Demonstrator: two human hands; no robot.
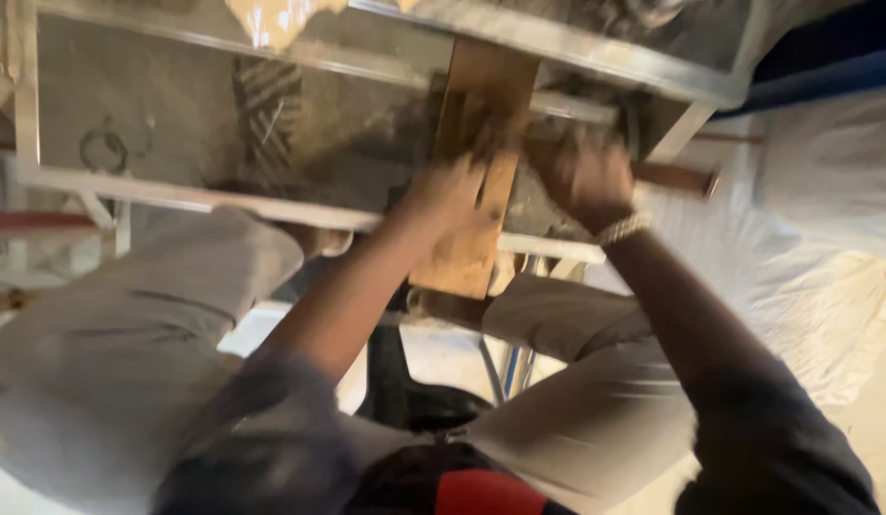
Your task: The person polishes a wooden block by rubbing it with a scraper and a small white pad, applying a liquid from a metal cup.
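A brown wooden board [481,114] lies across a metal-framed work surface [205,195] in front of me. My left hand [448,195] presses flat on the board's lower half, fingers spread over the wood. My right hand [586,176], with a beaded bracelet at the wrist, is closed around a tool whose reddish-brown handle [677,177] sticks out to the right. The tool's working end is hidden by blur near the board's right edge. The whole picture is motion-blurred.
The grey dusty tabletop [157,114] carries scuff marks and a ring stain. White sacking or cloth [805,248] lies to the right. My knees in light trousers [128,324] sit under the frame, with a dark stool leg [391,372] between them.
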